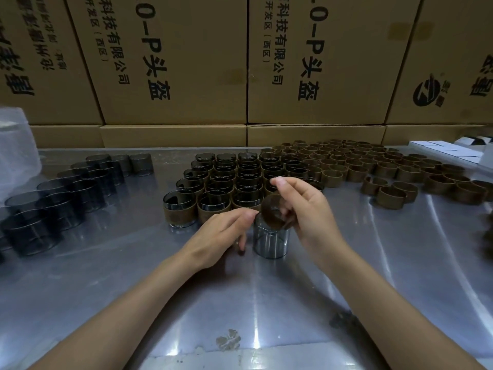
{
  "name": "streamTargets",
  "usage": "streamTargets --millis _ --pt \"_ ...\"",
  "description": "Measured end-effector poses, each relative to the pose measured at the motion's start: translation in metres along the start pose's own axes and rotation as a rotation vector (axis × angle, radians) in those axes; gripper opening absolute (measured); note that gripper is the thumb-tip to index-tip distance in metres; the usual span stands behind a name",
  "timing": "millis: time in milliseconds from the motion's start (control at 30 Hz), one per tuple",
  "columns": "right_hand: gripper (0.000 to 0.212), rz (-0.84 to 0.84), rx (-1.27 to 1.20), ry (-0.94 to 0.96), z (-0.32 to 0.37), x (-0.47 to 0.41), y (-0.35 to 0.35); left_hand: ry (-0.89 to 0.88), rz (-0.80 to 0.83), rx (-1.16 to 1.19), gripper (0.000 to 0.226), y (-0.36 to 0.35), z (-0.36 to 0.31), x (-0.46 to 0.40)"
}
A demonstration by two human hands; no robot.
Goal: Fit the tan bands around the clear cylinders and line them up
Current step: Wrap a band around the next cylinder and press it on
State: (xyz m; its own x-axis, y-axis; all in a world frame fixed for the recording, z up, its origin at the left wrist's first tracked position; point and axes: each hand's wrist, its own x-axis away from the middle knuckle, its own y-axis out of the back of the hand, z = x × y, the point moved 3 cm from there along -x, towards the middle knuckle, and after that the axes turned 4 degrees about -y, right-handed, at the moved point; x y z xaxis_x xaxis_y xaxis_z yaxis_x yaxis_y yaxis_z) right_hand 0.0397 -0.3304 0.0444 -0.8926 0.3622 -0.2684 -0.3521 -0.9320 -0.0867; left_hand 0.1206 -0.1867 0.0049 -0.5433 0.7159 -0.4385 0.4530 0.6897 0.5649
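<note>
A clear smoky cylinder [270, 241] stands upright on the metal table [133, 276] in front of me. My right hand [306, 209] pinches a tan band [272, 210] and holds it tilted over the cylinder's top rim. My left hand [221, 233] rests against the cylinder's left side, fingers loosely curled near its rim and base. Behind them, several banded cylinders [229, 182] stand in neat rows. Bare cylinders [61, 193] stand in rows at the left. Loose tan bands [373, 166] lie in a heap at the back right.
Large cardboard boxes [173, 62] wall off the back of the table. A clear plastic bag [16, 150] sits at the far left. White cartons [448, 150] lie at the back right. Worn patches mark the table near its front edge.
</note>
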Motion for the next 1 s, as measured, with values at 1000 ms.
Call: streamTargets --millis 1000 --pt "0.036 -0.029 0.258 0.097 -0.027 0.0 -0.011 0.083 0.015 0.034 0.059 -0.028 -0.009 -0.001"
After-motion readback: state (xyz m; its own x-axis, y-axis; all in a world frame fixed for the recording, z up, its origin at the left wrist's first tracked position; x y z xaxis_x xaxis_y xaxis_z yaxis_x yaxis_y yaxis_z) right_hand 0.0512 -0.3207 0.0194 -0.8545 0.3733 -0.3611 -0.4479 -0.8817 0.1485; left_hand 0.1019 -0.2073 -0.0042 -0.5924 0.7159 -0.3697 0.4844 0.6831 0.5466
